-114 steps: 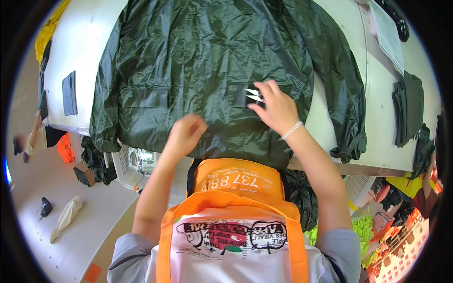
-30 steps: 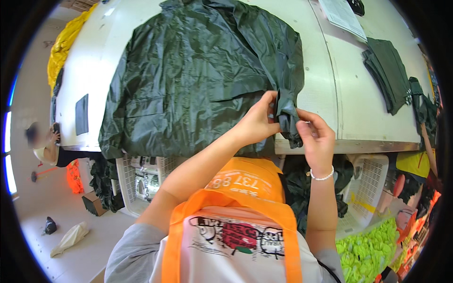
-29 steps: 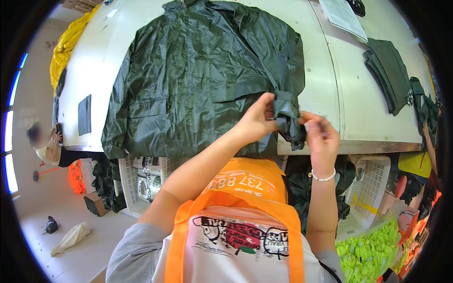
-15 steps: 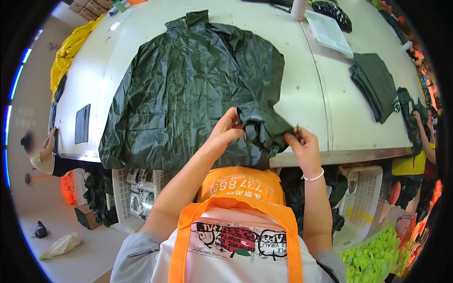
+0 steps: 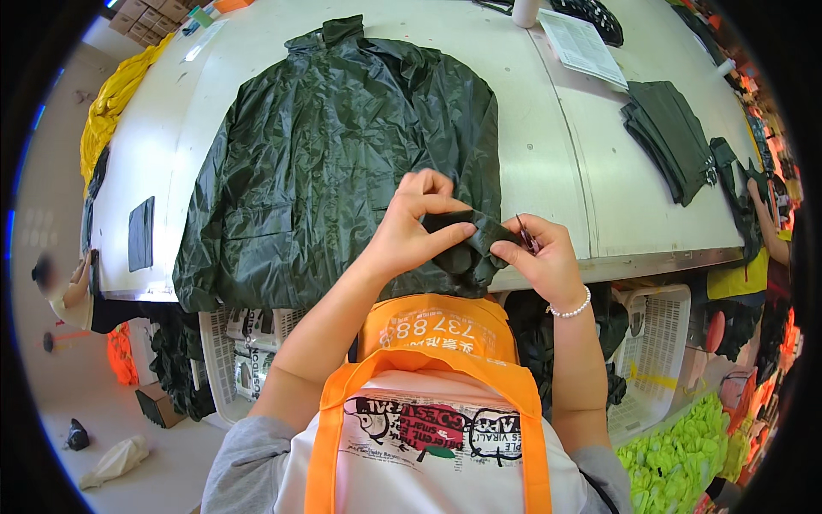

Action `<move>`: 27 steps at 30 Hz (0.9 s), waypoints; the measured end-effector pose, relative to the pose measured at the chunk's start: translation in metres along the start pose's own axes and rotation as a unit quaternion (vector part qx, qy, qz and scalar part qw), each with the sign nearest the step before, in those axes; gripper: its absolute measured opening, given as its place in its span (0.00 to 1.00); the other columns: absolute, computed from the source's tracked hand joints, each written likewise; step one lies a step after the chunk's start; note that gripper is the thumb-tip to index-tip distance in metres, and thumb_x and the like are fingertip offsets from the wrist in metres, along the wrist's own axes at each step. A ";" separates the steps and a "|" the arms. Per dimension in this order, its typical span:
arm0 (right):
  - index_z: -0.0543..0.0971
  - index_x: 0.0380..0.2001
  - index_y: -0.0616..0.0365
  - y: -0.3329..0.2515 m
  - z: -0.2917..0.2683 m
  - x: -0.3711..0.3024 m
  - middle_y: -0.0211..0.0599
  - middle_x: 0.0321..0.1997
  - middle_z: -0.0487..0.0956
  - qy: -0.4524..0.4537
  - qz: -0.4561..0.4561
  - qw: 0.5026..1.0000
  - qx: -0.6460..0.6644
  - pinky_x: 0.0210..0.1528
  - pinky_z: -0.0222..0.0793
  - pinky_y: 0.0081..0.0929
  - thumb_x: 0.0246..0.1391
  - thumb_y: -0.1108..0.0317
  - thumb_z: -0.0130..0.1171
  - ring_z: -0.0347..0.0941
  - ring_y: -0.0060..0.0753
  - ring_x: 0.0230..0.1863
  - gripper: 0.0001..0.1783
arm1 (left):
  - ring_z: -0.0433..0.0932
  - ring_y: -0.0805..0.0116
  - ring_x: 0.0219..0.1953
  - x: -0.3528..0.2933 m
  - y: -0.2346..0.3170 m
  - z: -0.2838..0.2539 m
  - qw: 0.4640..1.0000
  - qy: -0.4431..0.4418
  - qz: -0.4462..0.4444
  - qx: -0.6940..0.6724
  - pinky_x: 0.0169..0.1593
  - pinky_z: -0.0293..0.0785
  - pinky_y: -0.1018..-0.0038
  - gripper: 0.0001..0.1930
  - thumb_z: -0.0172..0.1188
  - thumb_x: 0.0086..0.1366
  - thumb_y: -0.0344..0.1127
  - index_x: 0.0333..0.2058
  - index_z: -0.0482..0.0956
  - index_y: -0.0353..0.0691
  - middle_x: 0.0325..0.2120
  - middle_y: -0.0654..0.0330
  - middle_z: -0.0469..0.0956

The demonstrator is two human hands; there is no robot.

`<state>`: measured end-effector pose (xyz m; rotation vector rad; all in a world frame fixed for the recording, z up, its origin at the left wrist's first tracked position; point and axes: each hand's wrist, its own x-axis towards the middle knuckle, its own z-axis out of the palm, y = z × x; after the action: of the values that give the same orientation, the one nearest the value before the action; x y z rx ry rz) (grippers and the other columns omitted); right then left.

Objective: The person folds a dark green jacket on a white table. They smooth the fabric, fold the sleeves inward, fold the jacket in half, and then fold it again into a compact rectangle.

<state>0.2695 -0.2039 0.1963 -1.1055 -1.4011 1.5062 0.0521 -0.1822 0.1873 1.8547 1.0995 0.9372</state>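
Note:
A dark green rain jacket [image 5: 300, 163] lies spread on the table, its collar at the far side and its hem toward me. Pinched between thumb and fingers of my left hand [image 5: 415, 227] is the end of the jacket's right-hand sleeve [image 5: 479, 236], bunched and lifted near the hem. My right hand [image 5: 545, 261] grips the same sleeve end from the other side. Between its fingers also sits a small dark pointed tool [image 5: 527, 236] that looks like thread snips, partly hidden by the fingers.
The pale table [image 5: 548, 197] has folded dark garments [image 5: 668, 141] and a paper sheet [image 5: 582, 47] at right. A flat dark packet [image 5: 141, 233] lies left. White baskets [image 5: 218, 368] stand below the edge. Other people work at both sides, one with a hand [image 5: 758, 201] on dark cloth.
Both hands have drawn closer together on the sleeve end, my left hand moving over it. The pointed tool now shows in my right hand. The whole view has shifted slightly.

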 end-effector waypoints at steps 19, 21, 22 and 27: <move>0.78 0.33 0.63 -0.006 0.003 -0.004 0.19 0.23 0.69 -0.009 0.001 0.996 0.090 0.28 0.56 0.11 0.39 0.80 0.67 0.59 0.11 0.25 0.14 | 0.76 0.78 0.32 0.016 0.012 0.001 0.801 0.018 -0.159 -0.577 0.39 0.73 0.80 0.08 0.50 0.68 0.35 0.37 0.74 0.38 0.30 0.65 0.78; 0.76 0.28 0.62 0.015 0.008 0.000 0.20 0.23 0.69 0.057 -0.015 0.998 -0.010 0.29 0.58 0.12 0.37 0.81 0.64 0.61 0.13 0.26 0.12 | 0.75 0.79 0.31 0.019 0.017 0.018 0.797 0.023 -0.152 -0.584 0.40 0.73 0.80 0.07 0.49 0.69 0.36 0.38 0.73 0.41 0.30 0.67 0.77; 0.75 0.26 0.62 0.019 0.012 0.003 0.21 0.23 0.69 0.088 -0.023 0.994 -0.059 0.30 0.59 0.13 0.36 0.82 0.63 0.62 0.13 0.27 0.11 | 0.75 0.80 0.32 0.018 0.021 0.029 0.782 0.025 -0.160 -0.601 0.39 0.73 0.80 0.07 0.50 0.69 0.36 0.38 0.73 0.40 0.31 0.67 0.78; 0.69 0.19 0.61 0.026 -0.026 0.048 0.22 0.19 0.67 0.422 -0.221 0.879 -0.033 0.25 0.58 0.18 0.48 0.84 0.50 0.59 0.14 0.22 0.08 | 0.70 0.81 0.37 -0.009 0.052 0.070 0.857 -0.015 -0.158 -0.490 0.45 0.68 0.80 0.09 0.59 0.63 0.34 0.38 0.72 0.38 0.33 0.68 0.74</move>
<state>0.2798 -0.1521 0.1657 -1.1704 -0.9700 0.5194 0.1275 -0.2245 0.2008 0.8140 0.6532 0.9929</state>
